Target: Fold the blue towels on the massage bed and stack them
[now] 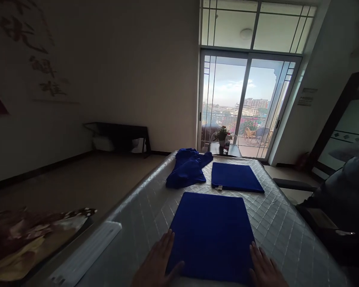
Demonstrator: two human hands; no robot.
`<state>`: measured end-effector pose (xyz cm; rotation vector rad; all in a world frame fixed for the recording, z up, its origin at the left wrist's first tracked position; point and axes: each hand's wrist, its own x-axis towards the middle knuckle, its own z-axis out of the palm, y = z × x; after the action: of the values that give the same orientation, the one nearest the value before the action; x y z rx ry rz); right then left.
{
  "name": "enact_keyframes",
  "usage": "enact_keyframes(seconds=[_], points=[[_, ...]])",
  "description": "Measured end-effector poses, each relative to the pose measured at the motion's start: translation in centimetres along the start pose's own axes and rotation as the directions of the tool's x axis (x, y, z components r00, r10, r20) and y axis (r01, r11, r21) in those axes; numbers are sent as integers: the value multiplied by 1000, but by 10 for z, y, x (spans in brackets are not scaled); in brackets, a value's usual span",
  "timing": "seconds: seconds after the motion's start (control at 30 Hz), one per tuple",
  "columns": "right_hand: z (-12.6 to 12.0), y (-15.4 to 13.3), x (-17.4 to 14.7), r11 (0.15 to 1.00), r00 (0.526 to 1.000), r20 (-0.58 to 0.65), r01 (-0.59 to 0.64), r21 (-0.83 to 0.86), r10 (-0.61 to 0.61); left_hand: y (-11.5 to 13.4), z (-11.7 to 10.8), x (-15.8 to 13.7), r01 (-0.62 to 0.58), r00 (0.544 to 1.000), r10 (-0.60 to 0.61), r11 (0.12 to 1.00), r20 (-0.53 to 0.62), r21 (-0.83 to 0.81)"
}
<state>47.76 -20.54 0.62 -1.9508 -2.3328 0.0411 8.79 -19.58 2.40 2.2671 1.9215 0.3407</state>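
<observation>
Flat on the quilted silver table cover [149,211] lies a blue rectangle of folded cloth [212,235], its near edge toward me. My left hand [160,257] rests at its left edge, fingers stretched out and thumb over the near left corner. At the right edge my right hand [265,263] lies flat with its fingers extended. Beyond it, a second flat blue folded cloth [236,177] shows a small white tag on its near edge. To the left of that sits a loosely crumpled blue garment [188,169].
A long white strip-shaped object [89,253] lies along the table's left side. Past the far end stand a small dark table [224,150] with a potted plant [222,136] and a bottle, before sliding glass doors. A dark chair [344,203] is at right; patterned fabric [26,243] at left.
</observation>
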Motion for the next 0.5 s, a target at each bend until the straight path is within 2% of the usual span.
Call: enact_keyframes(seconds=[0.07,0.2,0.27,0.37,0.43,0.5], points=[[-26,-6,13,1000,998,53,25,7,-25,0,1,-1,-11,1000,11,1000,-21,0],[-61,-26,44,1000,999,51,11,-6,-11,-4,6,0,-17,998,16,1000,-54,-12],[-64,-32,57,1000,999,37,-19,-2,19,-11,10,1,-21,999,21,1000,-37,-17],[-54,-33,67,997,996,52,-78,22,77,-18,12,7,4,1000,-4,1000,17,-23],[-47,-31,68,994,993,65,-104,42,101,-11,11,14,24,999,-24,1000,20,-14],[-43,-29,67,993,992,73,-109,55,105,11,9,23,-61,997,61,998,-52,-2]])
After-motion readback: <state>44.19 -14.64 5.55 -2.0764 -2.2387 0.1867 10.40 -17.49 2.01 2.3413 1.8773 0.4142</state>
